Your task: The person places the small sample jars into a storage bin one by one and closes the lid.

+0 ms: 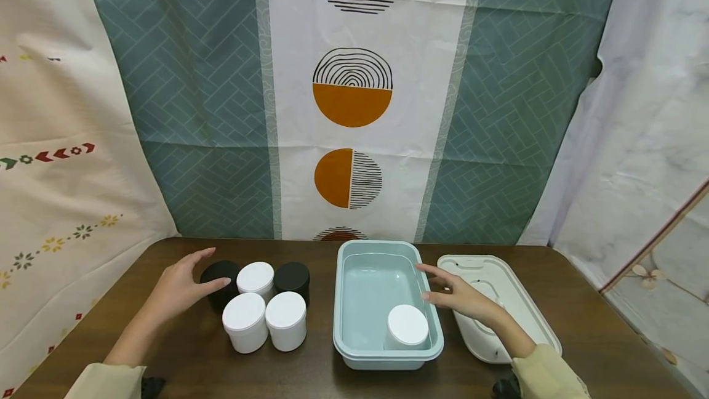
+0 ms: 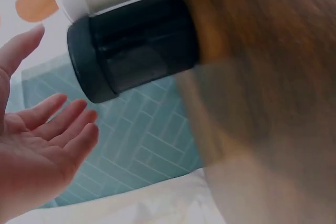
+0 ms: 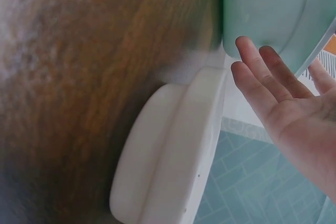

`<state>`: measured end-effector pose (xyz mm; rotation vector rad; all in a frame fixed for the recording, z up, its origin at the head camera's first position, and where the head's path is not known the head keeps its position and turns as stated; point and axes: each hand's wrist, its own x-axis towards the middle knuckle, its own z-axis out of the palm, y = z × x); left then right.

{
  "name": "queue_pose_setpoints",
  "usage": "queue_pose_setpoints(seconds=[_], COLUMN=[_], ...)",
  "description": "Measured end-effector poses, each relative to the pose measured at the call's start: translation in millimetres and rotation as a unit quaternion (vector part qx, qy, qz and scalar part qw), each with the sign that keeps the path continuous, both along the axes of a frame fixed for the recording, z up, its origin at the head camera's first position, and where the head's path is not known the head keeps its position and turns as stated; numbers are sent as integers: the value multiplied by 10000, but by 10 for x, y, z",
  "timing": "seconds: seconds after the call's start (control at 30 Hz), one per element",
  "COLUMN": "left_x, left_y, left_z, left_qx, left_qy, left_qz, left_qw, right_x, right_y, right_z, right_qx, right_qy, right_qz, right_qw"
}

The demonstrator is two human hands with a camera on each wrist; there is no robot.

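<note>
My left hand (image 1: 180,285) is held beside a black lidded jar (image 1: 213,273), fingers and thumb spread around its top. The left wrist view shows a gap between that hand and the black jar (image 2: 139,48). Against this jar stand a second black jar (image 1: 292,279) and several white lidded jars (image 1: 245,319). My right hand (image 1: 462,294) hovers at the right rim of a pale blue-green bin (image 1: 339,300), fingers extended and holding nothing; whether they touch the rim I cannot tell. Inside the bin, at its near right corner, sits a white jar (image 1: 407,325).
A white lid-like tray (image 1: 532,313) lies right of the bin, partly under my right forearm. Everything stands on a dark brown wooden table (image 1: 221,374). Patterned cloth (image 1: 210,109) hangs behind the table's far edge, with light cloths at both sides.
</note>
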<state>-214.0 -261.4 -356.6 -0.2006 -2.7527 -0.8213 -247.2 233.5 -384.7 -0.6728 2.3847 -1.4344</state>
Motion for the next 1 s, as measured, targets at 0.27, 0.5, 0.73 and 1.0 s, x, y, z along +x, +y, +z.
queue_pose_setpoints(seconds=[0.27, 0.5, 0.73, 1.0], left_x=[-27, -64, -76, -55], left_y=[-87, -95, -86, -90], left_z=[-97, -128, -164, -131], left_qx=[-203, -180, -165, -216], left_qy=[-377, -597, -441, -104], left_qz=[-40, 2, 124, 243], left_qw=[9991, 9981, 9988, 9994], right_x=[3, 2, -2, -7], right_y=[-9, -8, -15, -4], right_z=[-4, -3, -11, -7], right_qx=[23, 32, 46, 83], right_qy=[-16, -32, -21, 13], right_qz=[-27, -61, -61, -56], right_qw=[10000, 10000, 10000, 9999])
